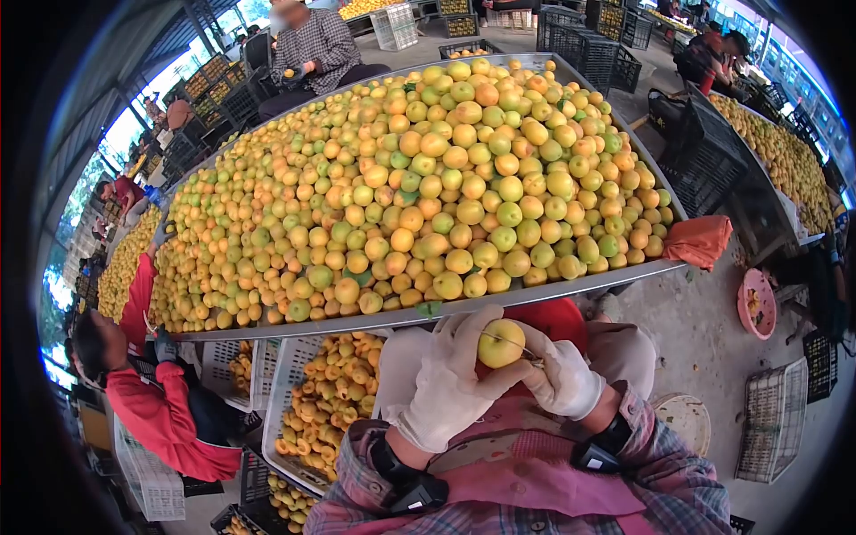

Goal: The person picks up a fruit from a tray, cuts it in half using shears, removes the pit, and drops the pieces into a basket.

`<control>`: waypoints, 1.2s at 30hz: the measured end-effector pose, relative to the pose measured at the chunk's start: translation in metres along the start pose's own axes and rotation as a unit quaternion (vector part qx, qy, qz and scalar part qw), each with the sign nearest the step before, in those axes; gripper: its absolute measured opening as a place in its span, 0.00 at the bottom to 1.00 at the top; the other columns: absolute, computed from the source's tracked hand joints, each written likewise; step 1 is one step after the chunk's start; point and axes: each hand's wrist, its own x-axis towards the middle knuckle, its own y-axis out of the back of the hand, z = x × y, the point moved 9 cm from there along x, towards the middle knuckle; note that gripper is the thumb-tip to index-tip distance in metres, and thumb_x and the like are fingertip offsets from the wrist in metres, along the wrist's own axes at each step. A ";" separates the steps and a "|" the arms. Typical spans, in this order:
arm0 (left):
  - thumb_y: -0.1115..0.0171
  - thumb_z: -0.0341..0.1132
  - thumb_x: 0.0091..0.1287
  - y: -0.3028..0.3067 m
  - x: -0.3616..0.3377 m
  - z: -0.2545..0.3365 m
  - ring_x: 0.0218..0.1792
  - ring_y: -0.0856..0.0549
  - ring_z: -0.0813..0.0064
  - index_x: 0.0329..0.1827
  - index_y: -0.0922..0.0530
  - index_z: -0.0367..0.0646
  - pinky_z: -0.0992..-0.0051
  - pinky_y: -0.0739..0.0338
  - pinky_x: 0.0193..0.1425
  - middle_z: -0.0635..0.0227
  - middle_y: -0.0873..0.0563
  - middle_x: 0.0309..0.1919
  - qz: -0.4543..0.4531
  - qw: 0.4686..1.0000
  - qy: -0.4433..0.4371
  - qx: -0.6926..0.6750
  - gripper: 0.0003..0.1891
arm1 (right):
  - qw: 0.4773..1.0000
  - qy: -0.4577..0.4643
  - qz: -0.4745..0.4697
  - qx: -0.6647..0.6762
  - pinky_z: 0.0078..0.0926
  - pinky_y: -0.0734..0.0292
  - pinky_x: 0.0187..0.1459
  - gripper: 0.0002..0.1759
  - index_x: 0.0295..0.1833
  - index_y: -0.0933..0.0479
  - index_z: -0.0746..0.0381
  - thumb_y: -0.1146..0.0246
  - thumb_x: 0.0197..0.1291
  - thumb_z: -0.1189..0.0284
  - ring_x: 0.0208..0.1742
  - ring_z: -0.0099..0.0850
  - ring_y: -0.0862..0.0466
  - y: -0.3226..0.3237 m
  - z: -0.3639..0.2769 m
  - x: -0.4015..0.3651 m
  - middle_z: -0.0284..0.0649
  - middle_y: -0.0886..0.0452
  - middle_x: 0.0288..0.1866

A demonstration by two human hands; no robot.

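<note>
Both of my hands wear pale gloves and meet in front of my lap, just below the near edge of the metal table. My left hand (452,385) has its thumb and fingers closed around a yellow-green apricot (501,344). A thin dark line crosses the fruit's upper side. My right hand (567,378) is pinched close against the apricot's right side, on a thin, dark, blade-like tool (535,361); its handle is hidden by the fingers. Beyond them, a large heap of yellow, orange and green apricots (392,214) covers the table.
The table's metal rim (383,319) runs ahead of me. At left, a white crate (278,419) holds opened apricots, beside a person in red (169,419). An orange-red cloth (698,242) hangs on the right corner. A pink basin (756,304) and pale crate (770,421) stand right.
</note>
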 end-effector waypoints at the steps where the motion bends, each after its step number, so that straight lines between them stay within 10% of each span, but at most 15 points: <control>1: 0.23 0.38 0.49 0.000 -0.002 -0.001 0.37 0.14 0.55 0.55 0.24 0.35 0.67 0.20 0.40 0.54 0.14 0.39 0.000 1.000 0.000 0.000 0.31 | 1.000 0.011 0.014 -0.013 0.41 0.22 0.29 0.33 0.71 0.40 0.69 0.41 0.67 0.65 0.29 0.49 0.17 0.001 -0.001 -0.001 0.48 0.17 0.36; 6: 0.23 0.42 0.54 -0.019 -0.025 -0.034 0.51 0.18 0.53 0.60 0.27 0.37 0.61 0.21 0.51 0.51 0.19 0.51 -0.018 0.962 0.191 -0.194 0.34 | 0.999 0.001 0.034 -0.026 0.40 0.22 0.28 0.33 0.71 0.41 0.69 0.40 0.67 0.66 0.29 0.49 0.17 -0.006 0.001 -0.001 0.48 0.17 0.35; 16: 0.26 0.38 0.53 -0.006 -0.007 -0.021 0.43 0.16 0.52 0.54 0.24 0.37 0.62 0.21 0.47 0.54 0.15 0.43 0.012 0.998 0.063 0.024 0.27 | 0.994 -0.097 -0.007 -0.046 0.38 0.19 0.38 0.30 0.70 0.40 0.75 0.46 0.72 0.64 0.38 0.53 0.15 -0.012 0.009 0.000 0.57 0.21 0.55; 19: 0.28 0.41 0.55 -0.012 -0.012 -0.032 0.43 0.16 0.53 0.55 0.24 0.37 0.65 0.22 0.47 0.52 0.16 0.45 -0.008 0.991 0.120 -0.052 0.27 | 0.998 -0.065 0.019 0.016 0.37 0.18 0.41 0.30 0.71 0.42 0.74 0.47 0.72 0.65 0.42 0.53 0.15 -0.015 0.011 0.000 0.57 0.20 0.54; 21: 0.29 0.36 0.58 -0.043 -0.032 -0.057 0.46 0.17 0.56 0.56 0.25 0.38 0.66 0.22 0.51 0.54 0.18 0.46 -0.027 0.857 0.289 -0.426 0.24 | 0.996 -0.083 0.006 0.012 0.36 0.18 0.42 0.29 0.71 0.42 0.73 0.47 0.72 0.66 0.43 0.53 0.15 -0.017 0.011 0.000 0.56 0.19 0.53; 27: 0.32 0.34 0.61 -0.016 -0.018 -0.040 0.42 0.16 0.66 0.55 0.25 0.39 0.71 0.20 0.44 0.58 0.17 0.44 -0.018 0.968 0.187 -0.165 0.20 | 0.998 -0.054 0.027 -0.021 0.41 0.21 0.31 0.33 0.74 0.43 0.66 0.43 0.69 0.65 0.33 0.51 0.16 -0.018 0.015 -0.001 0.49 0.17 0.36; 36: 0.34 0.30 0.56 -0.009 -0.018 -0.036 0.32 0.15 0.63 0.51 0.24 0.34 0.71 0.20 0.39 0.59 0.15 0.37 0.051 0.976 0.166 -0.130 0.20 | 0.997 -0.069 0.006 -0.020 0.41 0.22 0.32 0.35 0.75 0.45 0.66 0.41 0.68 0.64 0.33 0.51 0.16 -0.022 0.015 -0.002 0.49 0.18 0.33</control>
